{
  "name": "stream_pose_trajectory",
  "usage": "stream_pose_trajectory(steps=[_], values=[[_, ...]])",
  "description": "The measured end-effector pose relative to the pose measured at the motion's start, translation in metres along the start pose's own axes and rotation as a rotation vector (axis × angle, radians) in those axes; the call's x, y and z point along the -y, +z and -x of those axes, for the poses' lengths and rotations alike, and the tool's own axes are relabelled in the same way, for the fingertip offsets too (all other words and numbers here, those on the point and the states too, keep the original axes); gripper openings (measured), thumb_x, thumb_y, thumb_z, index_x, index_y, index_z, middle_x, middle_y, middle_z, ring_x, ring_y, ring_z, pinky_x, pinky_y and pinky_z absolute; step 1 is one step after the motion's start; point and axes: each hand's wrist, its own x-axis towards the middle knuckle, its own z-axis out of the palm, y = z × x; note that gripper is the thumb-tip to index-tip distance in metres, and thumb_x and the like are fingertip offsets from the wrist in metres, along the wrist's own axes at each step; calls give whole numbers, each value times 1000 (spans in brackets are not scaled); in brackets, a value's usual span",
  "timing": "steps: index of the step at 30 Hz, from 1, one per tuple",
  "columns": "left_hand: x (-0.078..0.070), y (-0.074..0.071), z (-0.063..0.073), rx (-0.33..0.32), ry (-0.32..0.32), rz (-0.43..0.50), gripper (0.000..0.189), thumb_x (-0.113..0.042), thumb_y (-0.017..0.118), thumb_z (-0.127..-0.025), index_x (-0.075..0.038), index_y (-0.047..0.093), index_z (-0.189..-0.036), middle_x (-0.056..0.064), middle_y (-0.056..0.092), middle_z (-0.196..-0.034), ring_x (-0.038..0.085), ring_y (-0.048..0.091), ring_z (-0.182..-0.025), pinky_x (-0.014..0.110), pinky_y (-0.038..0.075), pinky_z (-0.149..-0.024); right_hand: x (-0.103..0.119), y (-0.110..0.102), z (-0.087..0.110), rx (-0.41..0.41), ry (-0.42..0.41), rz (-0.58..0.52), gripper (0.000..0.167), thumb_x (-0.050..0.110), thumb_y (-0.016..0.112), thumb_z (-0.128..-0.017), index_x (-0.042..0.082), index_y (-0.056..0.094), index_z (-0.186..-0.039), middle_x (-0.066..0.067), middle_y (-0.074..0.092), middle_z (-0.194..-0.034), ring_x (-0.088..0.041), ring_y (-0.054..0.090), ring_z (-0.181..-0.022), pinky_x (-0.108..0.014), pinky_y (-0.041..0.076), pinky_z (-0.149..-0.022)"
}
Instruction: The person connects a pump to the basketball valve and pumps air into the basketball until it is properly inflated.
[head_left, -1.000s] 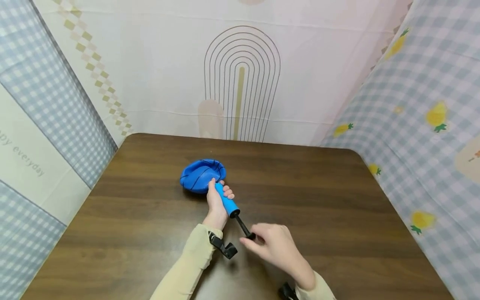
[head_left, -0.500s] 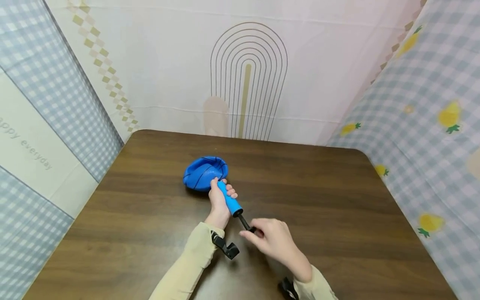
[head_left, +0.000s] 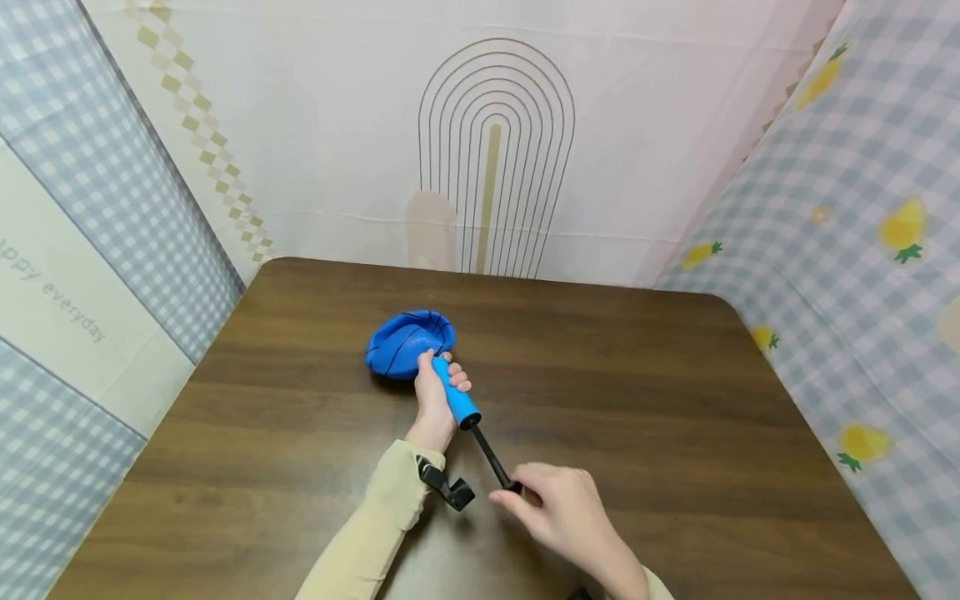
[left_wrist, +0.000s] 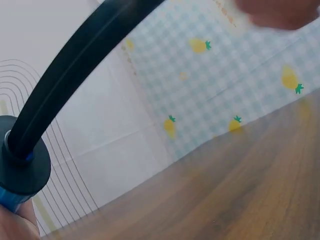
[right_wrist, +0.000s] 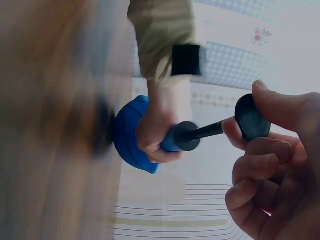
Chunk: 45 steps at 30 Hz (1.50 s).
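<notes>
A hand pump [head_left: 456, 402] with a blue barrel and black rod slants over the table, its front end at a blue ball [head_left: 399, 348]. The ball is caved in and marked with black lines. My left hand [head_left: 433, 398] grips the barrel close against the ball, hiding the pump's tip. The fingers of my right hand [head_left: 562, 510] pinch the black end knob [right_wrist: 251, 117] of the rod, which is drawn well out of the barrel. In the left wrist view the black rod [left_wrist: 70, 75] crosses large in front, coming out of the barrel's black cap [left_wrist: 25, 165].
The brown wooden table [head_left: 637, 400] spreads under both hands. A white patterned cloth [head_left: 337, 125] hangs behind it, with checked cloth [head_left: 810, 275] at the right side. A black wrist strap mount [head_left: 448, 487] sticks out from my left sleeve.
My right hand first pushed the rod partway into the barrel, then drew it back out toward the lower right. My left hand keeps its grip beside the ball.
</notes>
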Motion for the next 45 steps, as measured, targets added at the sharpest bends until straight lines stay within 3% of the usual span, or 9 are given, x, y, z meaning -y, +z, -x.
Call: stream_pose_trajectory(steps=[5,13,19,24,28,33,38,40,45], values=[[5,0,1,-5,1,-10,30,-38,38,-101,-14,42,-84,-6,39,-58,3,33,-43,13,30,-43,-6,2,1,-24,-23,-8,37,48,64,-86,25,48,-62,14,32,-53,13,20,-51,-3,14,-47],[14,-4,4,-8,-2,-45,31,-38,37,-101,-15,43,-82,-6,39,-58,3,34,-43,14,31,-43,-23,33,-26,98,104,25,31,38,75,-79,21,54,-63,14,35,-52,9,25,-47,-8,18,-44],[4,-2,3,23,-21,-39,32,-39,37,-101,-16,43,-80,-6,39,-56,3,33,-42,15,31,-42,-9,16,-13,58,30,27,43,45,68,-84,22,43,-59,14,29,-51,11,17,-49,-6,12,-46],[-4,1,0,18,-2,-21,31,-39,37,-101,-16,43,-81,-7,39,-56,3,33,-42,15,31,-42,1,-3,4,25,-45,-16,42,44,67,-85,24,40,-59,14,27,-52,14,14,-52,-4,11,-47],[-2,1,1,8,-17,-13,30,-39,37,-101,-16,43,-82,-6,39,-56,3,33,-42,15,30,-42,-2,-1,4,6,-71,-26,39,46,64,-87,24,44,-61,14,31,-52,14,17,-52,-4,13,-48],[10,-2,5,22,-32,6,30,-37,37,-101,-14,41,-83,-6,39,-57,3,34,-42,14,30,-42,-20,20,-11,15,-21,9,42,55,53,-88,23,50,-62,13,35,-52,11,22,-50,-5,15,-47],[12,-3,8,40,-26,-6,31,-38,36,-102,-14,41,-83,-6,39,-57,3,34,-42,14,31,-43,-26,33,-26,98,63,15,34,49,67,-82,23,56,-64,13,36,-53,8,25,-48,-8,16,-44],[10,-4,8,50,-26,-20,32,-39,36,-101,-14,42,-82,-6,39,-57,3,34,-42,15,31,-43,-24,33,-27,111,77,12,31,42,73,-80,22,55,-64,14,35,-53,8,24,-47,-8,17,-44],[7,-6,8,51,-44,-24,31,-38,36,-102,-14,41,-83,-6,39,-57,3,34,-41,15,30,-42,-13,21,-14,104,46,-6,37,43,69,-84,24,48,-61,15,31,-53,12,19,-49,-6,15,-46]])
